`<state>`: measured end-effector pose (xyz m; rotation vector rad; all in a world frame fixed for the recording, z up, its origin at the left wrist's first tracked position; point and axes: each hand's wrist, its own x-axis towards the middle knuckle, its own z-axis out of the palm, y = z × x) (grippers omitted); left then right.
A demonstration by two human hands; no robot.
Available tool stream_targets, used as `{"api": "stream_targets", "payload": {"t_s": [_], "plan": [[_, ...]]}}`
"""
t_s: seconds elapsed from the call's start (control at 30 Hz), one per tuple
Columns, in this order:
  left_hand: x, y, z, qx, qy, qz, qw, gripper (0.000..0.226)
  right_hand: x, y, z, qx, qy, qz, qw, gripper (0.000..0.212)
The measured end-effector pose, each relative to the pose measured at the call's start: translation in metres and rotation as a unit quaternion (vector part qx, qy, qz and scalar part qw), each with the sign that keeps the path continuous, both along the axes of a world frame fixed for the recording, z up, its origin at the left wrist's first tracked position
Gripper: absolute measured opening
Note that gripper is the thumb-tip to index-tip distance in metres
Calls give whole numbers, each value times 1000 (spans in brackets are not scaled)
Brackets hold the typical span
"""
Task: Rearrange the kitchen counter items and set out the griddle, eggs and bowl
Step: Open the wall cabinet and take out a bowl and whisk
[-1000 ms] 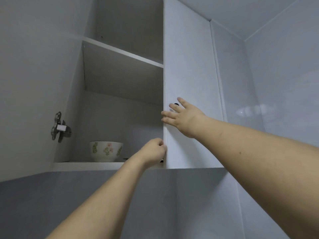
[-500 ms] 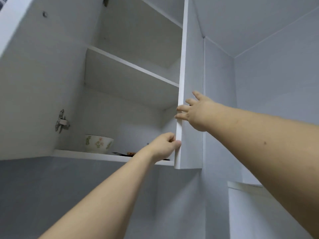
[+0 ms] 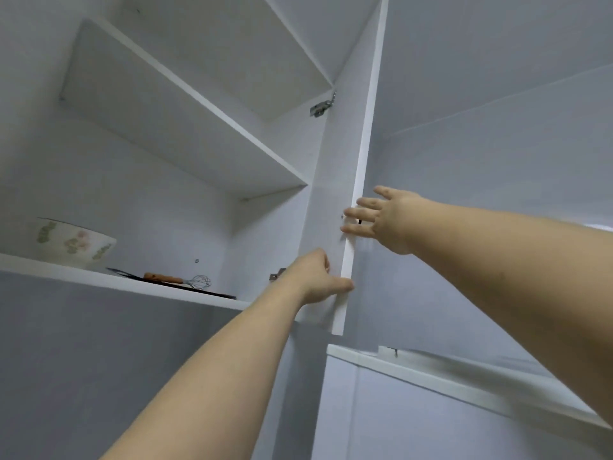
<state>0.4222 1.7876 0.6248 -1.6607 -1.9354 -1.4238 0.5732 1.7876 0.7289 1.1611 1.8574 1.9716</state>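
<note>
Now door (image 3: 351,194) swung wider | left hand (image 3: 315,277) grips edge | right hand (image 3: 388,224) spread | whisk (image 3: 195,281) revealed

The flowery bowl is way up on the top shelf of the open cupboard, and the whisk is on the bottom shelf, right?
Not quite. The head view shows the flowery bowl on the bottom shelf, to the left of the whisk, not on the top one. The whisk is on the bottom shelf, as you said, and the cupboard is open.
</note>
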Motion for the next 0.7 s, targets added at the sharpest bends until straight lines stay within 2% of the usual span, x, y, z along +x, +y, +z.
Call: {"api": "stream_targets", "payload": {"t_s": [0.1, 0.2, 0.37, 0.57, 0.67, 0.7], "plan": [[0, 12, 0, -21, -33, -31, 999, 92, 11, 16, 3, 17, -20, -16, 1000, 86], [-1, 24, 2, -37, -59, -50, 996, 105, 15, 27, 2, 38, -35, -23, 998, 85], [5, 45, 3, -76, -46, -34, 995, 131, 25, 42, 10, 58, -77, -22, 995, 79], [20, 65, 6, -91, -26, -4, 996, 134, 38, 60, 9, 83, -125, -28, 988, 72], [28, 80, 7, -98, -10, 19, 995, 134, 47, 68, 5, 61, -103, -32, 992, 74], [30, 85, 7, -96, -8, 25, 995, 134, 49, 69, 0, 80, -94, -51, 991, 74]]}}
